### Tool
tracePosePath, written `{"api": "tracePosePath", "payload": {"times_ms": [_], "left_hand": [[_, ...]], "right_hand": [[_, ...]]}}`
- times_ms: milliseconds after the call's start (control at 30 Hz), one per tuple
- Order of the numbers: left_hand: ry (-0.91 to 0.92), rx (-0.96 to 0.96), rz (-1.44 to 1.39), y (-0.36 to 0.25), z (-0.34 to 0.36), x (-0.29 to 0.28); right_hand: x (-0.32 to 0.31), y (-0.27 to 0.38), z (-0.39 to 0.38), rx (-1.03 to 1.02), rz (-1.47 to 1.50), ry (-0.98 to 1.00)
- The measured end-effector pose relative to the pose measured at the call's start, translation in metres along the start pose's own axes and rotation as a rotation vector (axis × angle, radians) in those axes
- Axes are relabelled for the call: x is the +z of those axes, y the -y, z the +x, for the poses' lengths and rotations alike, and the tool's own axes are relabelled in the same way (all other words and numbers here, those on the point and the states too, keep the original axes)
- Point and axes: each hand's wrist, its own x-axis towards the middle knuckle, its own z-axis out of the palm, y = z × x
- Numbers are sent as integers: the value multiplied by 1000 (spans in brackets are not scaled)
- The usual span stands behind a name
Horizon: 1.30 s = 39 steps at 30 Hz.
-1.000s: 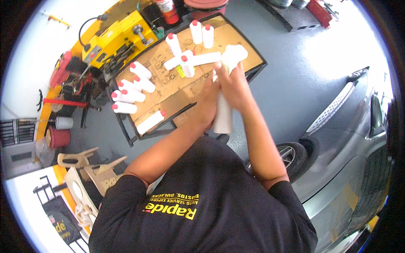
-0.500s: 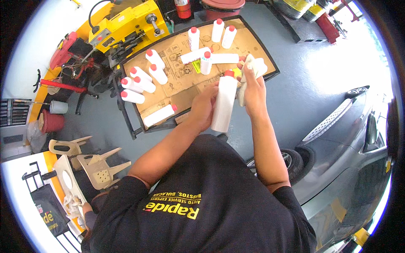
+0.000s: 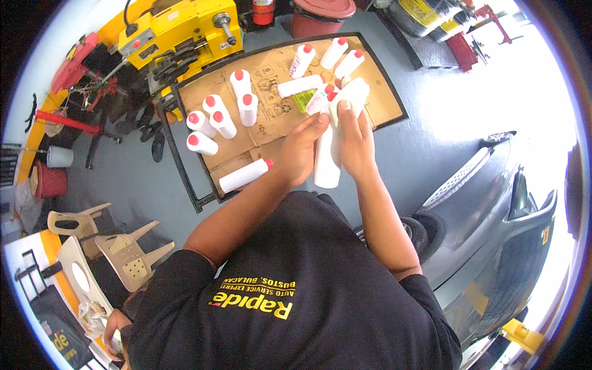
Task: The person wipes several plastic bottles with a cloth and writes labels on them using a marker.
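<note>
I hold a white plastic bottle (image 3: 325, 168) upright in front of my chest, over the near edge of a black-framed table (image 3: 185, 169) lined with cardboard. My left hand (image 3: 301, 150) grips the bottle's left side. My right hand (image 3: 356, 140) wraps its upper right side and also presses a white, cloth-like piece (image 3: 354, 94) against the top, which hides the cap. Several white bottles with red caps (image 3: 217, 121) stand on the cardboard to the left. One bottle (image 3: 245, 176) lies on its side near my left forearm.
More red-capped bottles (image 3: 336, 57) stand and lie at the table's far side. Behind the table are a yellow machine (image 3: 179, 31) and a red bucket (image 3: 320, 13). A grey car (image 3: 493, 216) is close on the right. Beige plastic chairs (image 3: 123, 253) and another person's hand (image 3: 114, 327) are lower left.
The bottle sits a little lower in my hands and its red cap is now covered by my right hand and the white piece. My view has shifted slightly toward the table.
</note>
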Motion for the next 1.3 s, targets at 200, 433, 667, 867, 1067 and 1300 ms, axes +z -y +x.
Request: {"api": "tracePosePath", "payload": {"times_ms": [200, 433, 667, 867, 1067, 1300], "left_hand": [[-98, 382, -16, -43, 4, -6], [-301, 494, 425, -81, -12, -1], [-370, 362, 359, -52, 9, 21], [-286, 438, 419, -66, -1, 2], [-314, 532, 395, -129, -70, -13], [-456, 224, 526, -152, -199, -87]], "right_hand": [[29, 4, -36, -88, -286, 113], [1, 19, -25, 212, -299, 265], [22, 17, 10, -76, -503, 261], [6, 19, -14, -72, -374, 442], [6, -3, -5, 165, -640, 1009], [126, -41, -19, -59, -525, 1307]]}}
